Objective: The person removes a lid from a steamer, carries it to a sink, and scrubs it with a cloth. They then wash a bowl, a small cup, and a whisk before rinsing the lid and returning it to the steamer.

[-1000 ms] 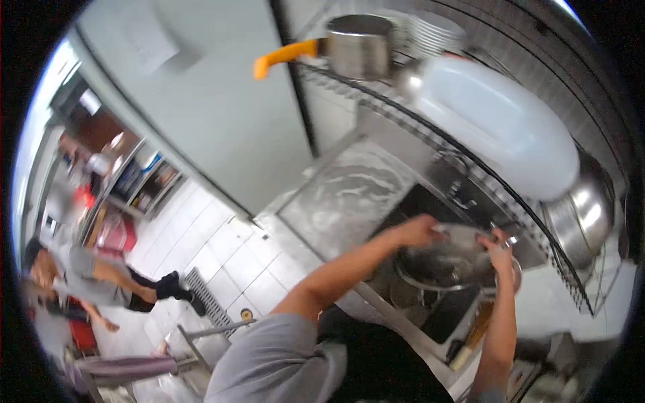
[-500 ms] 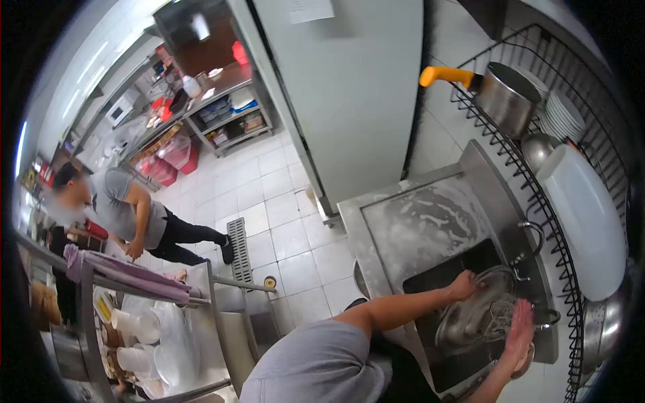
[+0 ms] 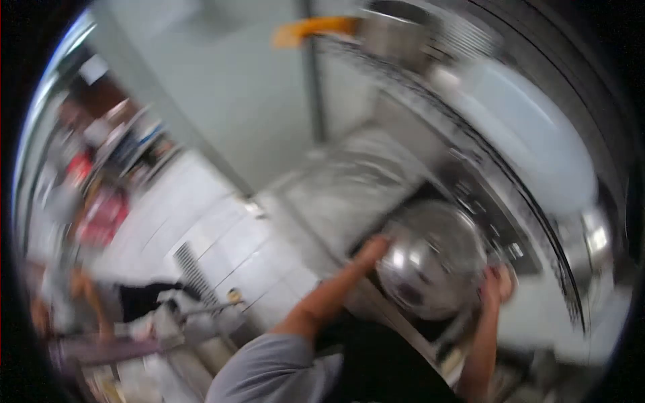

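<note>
A large round shiny metal bowl [image 3: 430,262] is over the sink basin [image 3: 422,195], its broad round face turned toward me. My left hand [image 3: 376,250] grips its left edge, fingers partly hidden and blurred. On the opposite side, my right hand [image 3: 496,285] is closed at the rim. A small rounded metal item shows just beyond my right hand, too blurred to name. Behind the bowl stand the taps [image 3: 494,235], also smeared by motion.
Left of the basin lies a wet steel drainboard [image 3: 346,178]. Above the sink, a wire rack [image 3: 470,138] holds a pot with an orange handle [image 3: 396,33], stacked plates [image 3: 470,37] and a long white container [image 3: 531,127]. Another person [image 3: 80,289] is at the far left.
My view has swung, so the scene is shifted and blurred. The bowl now shows its full round face. My right hand has gone from flat and open in the spray to the bowl's rim.
</note>
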`<state>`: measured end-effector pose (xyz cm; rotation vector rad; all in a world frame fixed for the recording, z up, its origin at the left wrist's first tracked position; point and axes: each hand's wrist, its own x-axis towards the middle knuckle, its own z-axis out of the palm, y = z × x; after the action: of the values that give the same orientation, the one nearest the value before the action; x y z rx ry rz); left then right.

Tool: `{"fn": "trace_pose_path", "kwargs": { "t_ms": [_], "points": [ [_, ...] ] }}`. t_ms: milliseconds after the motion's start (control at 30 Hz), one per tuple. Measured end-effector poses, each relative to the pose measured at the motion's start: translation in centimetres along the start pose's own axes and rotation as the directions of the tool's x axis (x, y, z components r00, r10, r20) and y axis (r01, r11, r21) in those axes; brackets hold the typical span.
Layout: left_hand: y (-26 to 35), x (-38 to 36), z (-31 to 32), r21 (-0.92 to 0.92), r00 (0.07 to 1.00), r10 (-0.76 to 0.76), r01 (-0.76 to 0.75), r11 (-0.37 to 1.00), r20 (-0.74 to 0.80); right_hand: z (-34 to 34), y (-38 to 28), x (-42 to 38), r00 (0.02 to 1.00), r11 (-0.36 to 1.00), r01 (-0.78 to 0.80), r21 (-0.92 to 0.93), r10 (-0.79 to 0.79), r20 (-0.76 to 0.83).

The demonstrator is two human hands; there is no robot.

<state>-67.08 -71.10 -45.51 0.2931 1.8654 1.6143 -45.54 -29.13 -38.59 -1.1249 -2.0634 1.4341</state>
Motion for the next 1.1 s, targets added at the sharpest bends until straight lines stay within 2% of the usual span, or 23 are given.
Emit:
{"fn": "trace_pose_path", "kwargs": {
  "t_ms": [67, 133, 200, 233, 267, 300, 333, 400, 433, 500, 533, 600, 667, 700, 733, 767, 800, 833, 900, 933, 1000, 1067, 1100],
  "points": [
    [1.9, 0.1, 0.5, -0.11, 0.965, -0.258, 0.262, 0.959, 0.045, 0.6, -4.4, -3.7, 0.966, 0.945, -0.241, 0.223, 0.21, 0.153],
    [3.3, 1.3, 2.6, -0.21, 0.989, -0.145, 0.142, 0.967, 0.004, 0.4, -4.6, -4.8, 0.935, 0.89, -0.335, 0.309, 0.271, 0.23],
    [2.1, 4.1, 4.9, 0.049, 0.982, -0.036, 0.046, 0.998, -0.183, 1.6, -6.4, -6.3, 0.935, 0.911, -0.291, 0.292, 0.336, -0.117],
    [3.1, 4.6, 6.7, 0.348, 0.96, 0.014, 0.088, 0.933, -0.279, 1.5, -7.1, -7.2, 0.929, 0.909, -0.292, 0.298, 0.343, -0.136],
    [2.3, 5.8, 8.5, 0.354, 0.965, 0.013, 0.083, 0.931, -0.261, 1.5, -8.2, -8.1, 0.958, 0.897, -0.24, 0.371, 0.281, -0.06],
    [1.7, 7.0, 10.3, 0.613, 0.949, 0.281, -0.138, 0.778, -0.143, 1.3, -8.9, -8.4, 0.979, 0.875, -0.188, 0.446, 0.203, 0.015],
    [1.4, 8.0, 12.2, 0.793, 0.868, 0.495, -0.33, 0.513, 0.041, 0.9, -8.6, -8.2, 0.978, 0.872, -0.188, 0.451, 0.206, 0.008],
    [7.0, 5.2, 15.4, 0.584, 0.793, 0.59, -0.554, 0.593, 0.153, 0.8, -7.8, -7.8, 0.98, 0.942, -0.146, 0.304, 0.179, -0.085],
    [8.2, 4.5, 16.8, 0.58, 0.816, 0.571, -0.509, 0.636, 0.091, 0.6, -8.7, -8.4, 0.977, 0.938, -0.167, 0.304, 0.198, -0.075],
    [9.4, 3.3, 17.3, 0.572, 0.846, 0.532, -0.452, 0.685, 0.032, -0.3, -12.8, -9.1, 0.988, 0.99, 0.094, -0.1, -0.106, -0.112],
    [10.3, 2.8, 17.1, 0.543, 0.852, 0.515, -0.476, 0.692, 0.09, -0.8, -11.6, -7.6, 0.989, 0.992, 0.081, -0.099, -0.092, -0.112],
    [12.2, 1.6, 16.3, 0.512, 0.859, 0.483, -0.495, 0.702, 0.168, -2.2, -9.7, -5.3, 0.996, 0.966, 0.023, -0.258, -0.045, -0.08],
    [13.7, 1.4, 14.5, 0.422, 0.749, 0.493, -0.659, 0.623, 0.442, -1.9, -11.5, -4.6, 1.0, 0.925, -0.008, -0.381, 0.0, -0.021],
    [13.4, 2.8, 13.1, 0.378, 0.673, 0.425, -0.713, 0.59, 0.605, -1.3, -12.9, -4.3, 1.0, 0.903, -0.006, -0.429, 0.013, 0.013],
    [12.3, 4.5, 12.1, 0.376, 0.671, 0.419, -0.713, 0.592, 0.612, -0.6, -14.9, -4.9, 0.998, 0.878, 0.011, -0.478, 0.022, 0.065],
    [10.7, 6.3, 11.5, 0.1, 0.822, 0.212, -0.308, 0.946, 0.528, 0.2, -16.9, -5.6, 0.993, 0.851, 0.034, -0.524, 0.032, 0.117],
    [9.9, 7.2, 10.8, -0.223, 0.849, -0.057, 0.201, 0.954, 0.525, 1.2, -21.0, -7.0, 0.979, 0.811, 0.051, -0.583, 0.076, 0.191],
    [10.8, 7.0, 10.0, -0.222, 0.849, -0.055, 0.199, 0.955, 0.525, 2.4, -20.3, -6.6, 0.979, 0.812, 0.051, -0.582, 0.074, 0.189],
    [13.5, 6.2, 8.5, -0.541, 0.793, -0.259, 0.576, 0.613, 0.551, 4.8, -18.1, -5.4, 0.843, 0.75, 0.492, -0.442, -0.283, 0.458],
    [13.3, 6.0, 7.6, -0.542, 0.794, -0.257, 0.575, 0.613, 0.551, 5.6, -20.1, -7.1, 0.769, 0.573, 0.625, -0.53, -0.335, 0.545],
    [12.5, 4.9, 5.2, -0.726, 0.809, -0.199, 0.585, 0.362, 0.553, 6.7, -19.4, -9.1, 0.618, 0.44, 0.785, -0.436, -0.517, 0.592],
    [10.1, 4.6, 3.1, -0.702, 0.814, -0.211, 0.576, 0.419, 0.541, 6.7, -20.2, -11.3, 0.629, 0.506, 0.746, -0.433, -0.322, 0.708],
    [9.0, 4.1, 2.5, -0.675, 0.817, -0.228, 0.569, 0.47, 0.53, 5.9, -21.2, -12.7, 0.588, 0.493, 0.775, -0.396, -0.335, 0.736]
  ]
}}
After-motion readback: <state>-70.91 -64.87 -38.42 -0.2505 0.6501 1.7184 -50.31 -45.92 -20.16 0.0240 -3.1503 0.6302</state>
